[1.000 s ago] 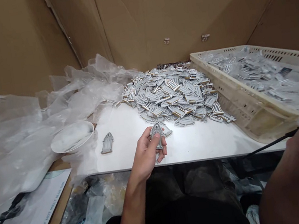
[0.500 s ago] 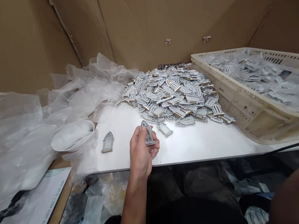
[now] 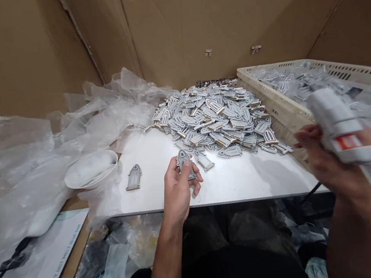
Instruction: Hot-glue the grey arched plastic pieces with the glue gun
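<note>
The left hand (image 3: 178, 187)'s fingers pinch 1 metal piece (image 3: 185, 165); the right hand (image 3: 341, 167)'s wrap what looks like a glue gun (image 3: 340, 127), blurred.

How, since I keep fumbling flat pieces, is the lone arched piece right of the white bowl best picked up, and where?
I'd come from above and pinch the arched piece by its long side edges, above the wider base. It lies flat on the white table, tip pointing away, with bare tabletop along both edges for fingertips.
</note>
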